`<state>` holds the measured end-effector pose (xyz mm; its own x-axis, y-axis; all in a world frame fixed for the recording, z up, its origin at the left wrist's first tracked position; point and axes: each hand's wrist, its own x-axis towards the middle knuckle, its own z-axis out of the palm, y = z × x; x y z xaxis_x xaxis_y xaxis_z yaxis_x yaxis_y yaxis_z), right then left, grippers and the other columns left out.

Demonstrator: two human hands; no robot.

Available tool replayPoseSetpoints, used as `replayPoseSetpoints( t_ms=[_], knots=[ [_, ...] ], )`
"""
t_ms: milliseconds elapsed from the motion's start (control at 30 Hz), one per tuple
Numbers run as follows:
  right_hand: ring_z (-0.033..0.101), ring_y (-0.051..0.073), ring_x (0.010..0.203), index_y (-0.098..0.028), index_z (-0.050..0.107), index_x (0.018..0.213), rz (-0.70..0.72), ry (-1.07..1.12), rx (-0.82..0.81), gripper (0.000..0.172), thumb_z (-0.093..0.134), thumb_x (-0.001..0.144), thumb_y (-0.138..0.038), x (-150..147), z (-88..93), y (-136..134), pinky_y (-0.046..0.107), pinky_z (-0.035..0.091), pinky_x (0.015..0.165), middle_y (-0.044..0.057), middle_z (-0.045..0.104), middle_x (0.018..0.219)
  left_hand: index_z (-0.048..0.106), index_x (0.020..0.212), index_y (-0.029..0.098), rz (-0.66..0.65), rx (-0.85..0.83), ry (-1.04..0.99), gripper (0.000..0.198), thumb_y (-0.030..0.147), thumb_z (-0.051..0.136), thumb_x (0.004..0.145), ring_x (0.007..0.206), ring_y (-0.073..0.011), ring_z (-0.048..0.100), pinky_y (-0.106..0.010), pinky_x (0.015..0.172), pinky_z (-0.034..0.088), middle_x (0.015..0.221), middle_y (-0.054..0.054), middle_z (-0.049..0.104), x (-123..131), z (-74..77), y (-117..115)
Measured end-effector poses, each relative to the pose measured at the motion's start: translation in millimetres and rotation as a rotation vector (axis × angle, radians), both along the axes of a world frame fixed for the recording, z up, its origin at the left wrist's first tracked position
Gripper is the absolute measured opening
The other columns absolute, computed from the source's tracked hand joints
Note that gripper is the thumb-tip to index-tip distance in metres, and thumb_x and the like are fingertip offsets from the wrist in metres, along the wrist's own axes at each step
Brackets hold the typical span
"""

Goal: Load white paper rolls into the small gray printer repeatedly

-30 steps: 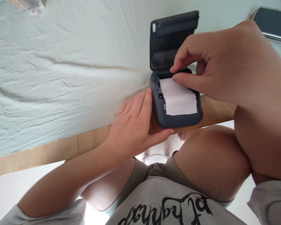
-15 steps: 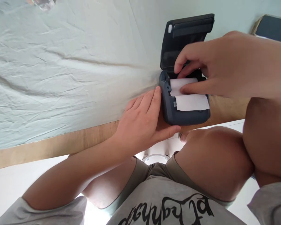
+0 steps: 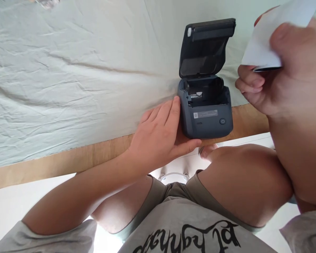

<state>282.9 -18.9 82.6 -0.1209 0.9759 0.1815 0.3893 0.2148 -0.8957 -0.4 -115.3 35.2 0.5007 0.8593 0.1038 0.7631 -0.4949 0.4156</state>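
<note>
A small dark blue-grey label printer (image 3: 208, 121) stands at the table's front edge. Its black lid (image 3: 205, 49) is tipped up, and the paper bay inside holds no roll. My left hand (image 3: 158, 133) lies with fingers stretched out against the printer's left side, the thumb along its front. Up and to the right of the printer, my right hand (image 3: 284, 73) is closed around a white paper roll (image 3: 263, 42), the thumb pressing on the paper. Part of the roll is hidden by the fingers, and the hand is a little blurred.
A wrinkled pale green cloth (image 3: 81, 84) covers the table, leaving a bare wooden strip (image 3: 102, 151) along the front edge. Something clear and shiny (image 3: 48, 2) lies at the top left. My legs are just below the edge.
The paper roll has come out of the printer's bay and moved up and right in my right hand. My left hand has stayed against the printer.
</note>
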Motion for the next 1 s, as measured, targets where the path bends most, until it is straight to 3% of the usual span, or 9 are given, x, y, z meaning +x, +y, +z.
replayPoseSetpoints(
  t_ms=[67, 133, 233, 367, 467, 633, 733, 867, 1000],
  knots=[
    [0.047, 0.010, 0.052, -0.030, 0.051, 0.108, -0.060, 0.107, 0.003, 0.044, 0.084, 0.091, -0.054, -8.6, -4.3, -4.7, 0.034, 0.037, 0.046, -0.005, 0.054, 0.084, 0.041, 0.190, 0.001, 0.009, -0.009, 0.004, 0.129, 0.103, 0.049, 0.112, 0.176, -0.0487, 0.058, -0.060, 0.144, 0.048, 0.189, -0.032, 0.058, 0.3, 0.1, 0.1],
    [0.056, 0.010, 0.055, -0.029, 0.054, 0.110, -0.043, 0.059, 0.044, 0.049, 0.093, 0.089, -0.049, -9.3, -8.3, -9.7, 0.034, 0.043, 0.051, -0.008, 0.058, 0.080, 0.042, 0.189, 0.000, 0.007, 0.003, -0.001, 0.129, 0.103, 0.048, 0.112, 0.176, -0.0483, 0.059, -0.058, 0.144, 0.048, 0.189, -0.033, 0.058, 0.4, -0.3, 0.1],
    [0.069, 0.012, 0.070, -0.026, 0.062, 0.116, 0.004, -0.169, 0.206, 0.057, 0.093, 0.097, -0.071, 6.1, -16.2, -14.9, 0.037, 0.053, 0.067, -0.006, 0.068, 0.087, 0.042, 0.187, -0.005, -0.017, 0.041, -0.008, 0.126, 0.099, 0.044, 0.116, 0.174, -0.0474, 0.061, -0.056, 0.143, 0.050, 0.187, -0.036, 0.058, 0.7, -1.3, -0.6],
    [0.077, 0.014, 0.097, -0.028, 0.065, 0.132, 0.005, -0.434, 0.387, 0.068, 0.069, 0.108, -0.092, 35.0, -27.5, -20.5, 0.041, 0.059, 0.083, -0.002, 0.077, 0.116, 0.042, 0.186, -0.006, -0.024, 0.058, 0.020, 0.121, 0.095, 0.040, 0.119, 0.171, -0.0485, 0.064, -0.058, 0.140, 0.052, 0.185, -0.038, 0.059, 1.2, -1.8, -1.7],
    [0.078, 0.015, 0.105, -0.032, 0.062, 0.150, 0.012, -0.542, 0.316, 0.069, 0.061, 0.114, -0.090, 47.1, -33.0, -25.2, 0.042, 0.064, 0.087, 0.003, 0.078, 0.135, 0.042, 0.187, -0.003, -0.011, 0.052, 0.026, 0.123, 0.099, 0.038, 0.118, 0.171, -0.0489, 0.064, -0.058, 0.139, 0.053, 0.186, -0.037, 0.058, 1.3, -1.9, -1.1],
    [0.079, 0.020, 0.101, -0.038, 0.052, 0.170, 0.081, -0.703, 0.215, 0.069, 0.061, 0.116, -0.080, 52.6, -43.3, -24.0, 0.048, 0.070, 0.092, 0.004, 0.082, 0.133, 0.044, 0.186, 0.000, -0.007, 0.071, 0.039, 0.125, 0.103, 0.041, 0.115, 0.167, -0.0496, 0.066, -0.060, 0.137, 0.054, 0.181, -0.036, 0.064, 0.1, -3.6, 1.4],
    [0.083, 0.023, 0.105, -0.037, 0.049, 0.173, 0.119, -0.719, 0.255, 0.069, 0.060, 0.116, -0.076, 50.4, -44.0, -23.8, 0.052, 0.073, 0.094, 0.005, 0.082, 0.137, 0.043, 0.185, -0.004, -0.018, 0.098, 0.046, 0.122, 0.098, 0.048, 0.116, 0.168, -0.0492, 0.066, -0.060, 0.138, 0.055, 0.180, -0.038, 0.064, -0.8, -3.2, 1.5],
    [0.084, 0.029, 0.129, -0.036, 0.065, 0.162, -0.019, -0.616, 0.474, 0.057, 0.060, 0.118, -0.072, 45.9, -29.2, -30.3, 0.059, 0.073, 0.106, 0.006, 0.081, 0.148, 0.041, 0.186, -0.002, 0.006, 0.087, 0.051, 0.120, 0.093, 0.058, 0.115, 0.167, -0.0499, 0.066, -0.063, 0.136, 0.057, 0.179, -0.037, 0.065, 2.0, -0.1, -0.9],
    [0.072, 0.038, 0.156, -0.042, 0.071, 0.164, -0.156, -0.580, 0.621, 0.060, 0.053, 0.119, -0.077, 59.0, -24.2, -19.5, 0.070, 0.064, 0.118, 0.003, 0.076, 0.158, 0.042, 0.186, -0.001, 0.029, 0.086, 0.072, 0.118, 0.091, 0.062, 0.115, 0.166, -0.0502, 0.067, -0.062, 0.136, 0.057, 0.176, -0.035, 0.067, 5.1, 2.3, -2.3]
  ],
)
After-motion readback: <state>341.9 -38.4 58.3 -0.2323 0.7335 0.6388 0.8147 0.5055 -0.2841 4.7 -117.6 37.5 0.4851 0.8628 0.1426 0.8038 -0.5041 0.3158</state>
